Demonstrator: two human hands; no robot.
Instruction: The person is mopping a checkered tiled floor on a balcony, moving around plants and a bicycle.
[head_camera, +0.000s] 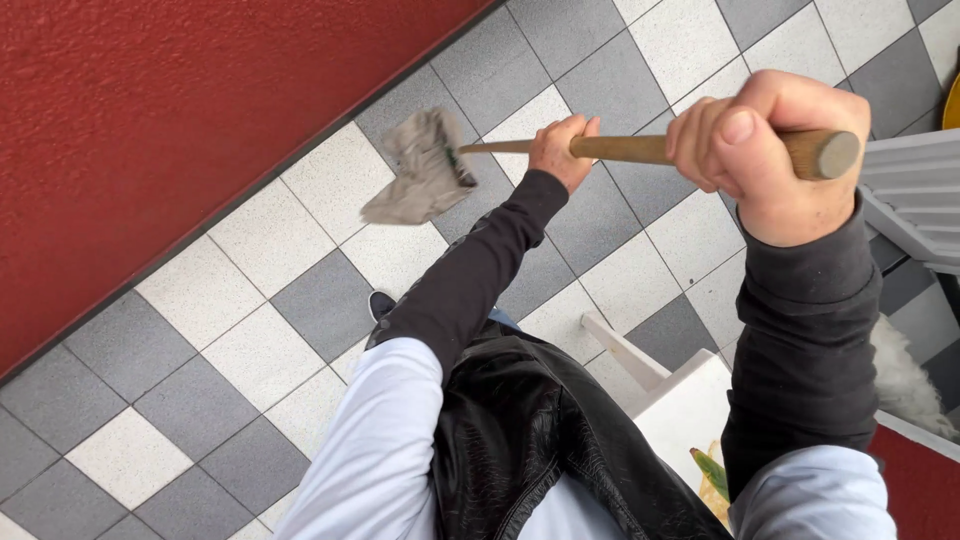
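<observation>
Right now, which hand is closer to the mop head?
Left. The left hand grips the wooden handle just behind the mop head; the right hand grips the handle's far end.

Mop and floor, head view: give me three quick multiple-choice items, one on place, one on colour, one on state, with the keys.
1. Where is the mop head?
A. on the white chair
B. over the checkered floor near the red wall
C. in a bucket

2. What colours are the floor tiles?
A. grey and white
B. blue and yellow
C. all black

3. How is the wooden handle held?
A. left hand only
B. lying loose on the floor
C. both hands closed around it

Key: 1 B, the cloth sits beside the red wall; 2 A, a grey-white checker pattern; 3 C, left hand lower, right hand near the end.
</observation>
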